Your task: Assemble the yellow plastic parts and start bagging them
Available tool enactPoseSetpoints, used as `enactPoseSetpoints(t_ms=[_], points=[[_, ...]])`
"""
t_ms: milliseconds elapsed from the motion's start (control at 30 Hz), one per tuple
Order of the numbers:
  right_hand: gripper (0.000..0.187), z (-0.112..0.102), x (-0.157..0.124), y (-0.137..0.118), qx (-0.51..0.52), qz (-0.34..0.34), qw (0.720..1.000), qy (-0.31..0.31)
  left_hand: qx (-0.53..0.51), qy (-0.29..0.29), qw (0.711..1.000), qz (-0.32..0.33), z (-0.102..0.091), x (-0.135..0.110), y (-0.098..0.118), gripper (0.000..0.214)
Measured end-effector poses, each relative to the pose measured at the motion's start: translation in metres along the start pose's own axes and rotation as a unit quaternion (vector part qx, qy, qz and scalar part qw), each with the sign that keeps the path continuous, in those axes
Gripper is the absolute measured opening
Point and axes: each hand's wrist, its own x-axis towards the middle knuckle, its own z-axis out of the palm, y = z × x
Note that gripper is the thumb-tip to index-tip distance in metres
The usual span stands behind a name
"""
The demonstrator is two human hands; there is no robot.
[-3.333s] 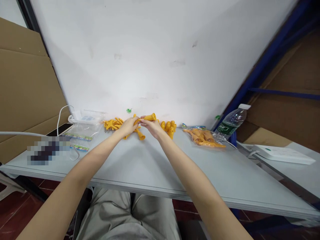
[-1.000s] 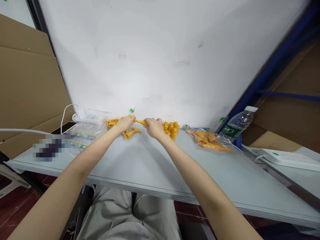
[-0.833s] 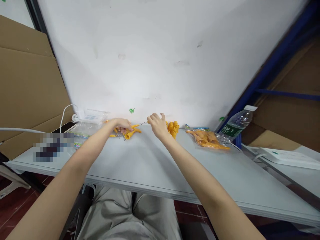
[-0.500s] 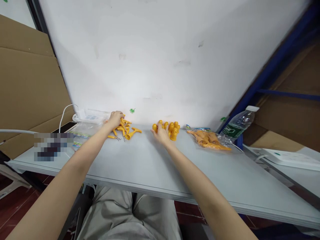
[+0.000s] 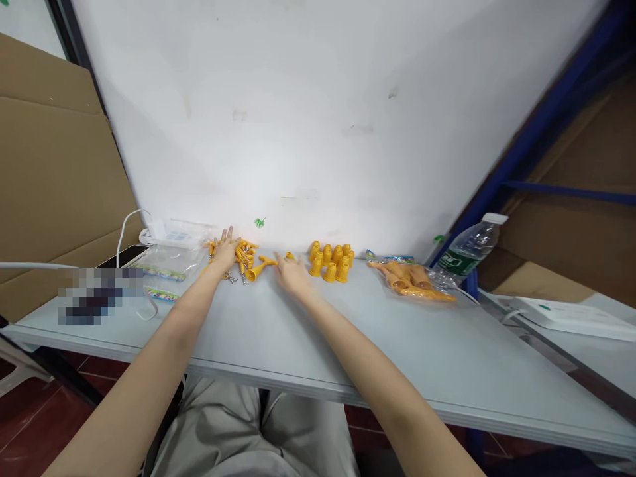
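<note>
Pale grey, the table (image 5: 278, 338) runs beneath my arms up to a scuffed white wall (image 5: 308, 132), with a cardboard box (image 5: 50, 152) at the left and dark red floor tiles (image 5: 37, 427) below. Clear plastic bags (image 5: 176, 260) lie flat to my left; on the far right a bottle (image 5: 472, 248) leans near a filled bag (image 5: 410, 281) of orange parts. Yellow cups (image 5: 330, 271) stand in a cluster, wide ends down, between that bag and my right hand (image 5: 294, 273). My left hand (image 5: 224, 253) lies over the heap of yellow handles (image 5: 244, 252), fingers spread, gripping nothing I can see. Metal spirals (image 5: 230, 279) poke from the heap, and a flared yellow piece (image 5: 253, 273) lies between my hands. My right fingers reach forward beside a small yellow piece (image 5: 290, 255); I cannot tell whether they hold it.
</note>
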Motion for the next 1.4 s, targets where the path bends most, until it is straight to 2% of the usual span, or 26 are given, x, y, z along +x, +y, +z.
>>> enactPoseSetpoints(t_ms=[100,167,233,300,367,467,567,667,767,833,900,967,1000,1067,1167,1267,1333,1400], points=[[0.045,-0.002,0.006,-0.027,0.100,-0.067,0.989,-0.087,-0.016,0.058,0.996,-0.070,-0.006,0.000,0.010,0.057],[0.045,-0.002,0.010,-0.039,0.123,-0.049,0.983,-0.129,-0.025,0.083,0.994,-0.068,-0.012,-0.001,0.018,0.059],[0.046,-0.003,0.014,-0.046,0.114,0.020,0.983,-0.145,-0.027,0.077,0.997,0.006,-0.018,-0.002,0.025,0.059],[0.040,-0.005,0.015,-0.046,0.089,0.095,0.981,-0.143,-0.023,0.021,0.992,0.120,-0.024,-0.005,0.033,0.058],[0.035,-0.008,0.015,-0.039,0.064,0.127,0.982,-0.126,-0.016,-0.048,0.977,0.208,-0.027,-0.008,0.040,0.055],[0.034,-0.013,0.011,-0.023,0.047,0.102,0.990,-0.086,-0.003,-0.095,0.965,0.244,-0.030,-0.014,0.053,0.051],[0.036,-0.022,0.008,-0.005,0.038,0.048,0.998,-0.026,0.018,-0.089,0.974,0.209,-0.038,-0.020,0.067,0.042],[0.037,-0.037,0.009,0.007,0.005,-0.016,0.999,0.033,0.039,-0.061,0.985,0.156,-0.053,-0.023,0.079,0.036],[0.032,-0.055,0.011,0.014,-0.054,-0.045,0.996,0.048,0.049,-0.045,0.984,0.163,-0.075,-0.022,0.088,0.035],[0.032,-0.068,0.013,0.017,-0.093,-0.077,0.989,0.083,0.023,-0.082,0.981,0.175,-0.093,-0.018,0.091,0.031],[0.032,-0.078,0.014,0.019,-0.116,-0.119,0.977,0.134,-0.047,-0.184,0.970,0.152,-0.113,-0.014,0.093,0.026],[0.030,-0.084,0.014,0.019,-0.123,-0.151,0.964,0.180,-0.133,-0.317,0.931,0.120,-0.133,-0.009,0.093,0.022],[0.030,-0.086,0.013,0.019,-0.121,-0.161,0.959,0.200,-0.171,-0.365,0.908,0.113,-0.142,-0.007,0.091,0.020],[0.029,-0.086,0.012,0.017,-0.113,-0.172,0.950,0.235,-0.233,-0.416,0.873,0.105,-0.154,-0.004,0.088,0.018],[0.029,-0.083,0.013,0.019,-0.088,-0.177,0.941,0.275,-0.287,-0.433,0.849,0.091,-0.159,-0.003,0.077,0.020],[0.027,-0.081,0.016,0.036,-0.045,-0.124,0.944,0.303,-0.296,-0.432,0.849,0.079,-0.150,-0.003,0.056,0.023],[0.024,-0.080,0.015,0.055,-0.007,-0.040,0.948,0.317,-0.291,-0.403,0.865,0.073,-0.141,-0.001,0.038,0.024],[0.015,-0.075,0.012,0.072,0.043,0.023,0.951,0.307,-0.265,-0.337,0.902,0.060,-0.131,0.001,0.023,0.024]])
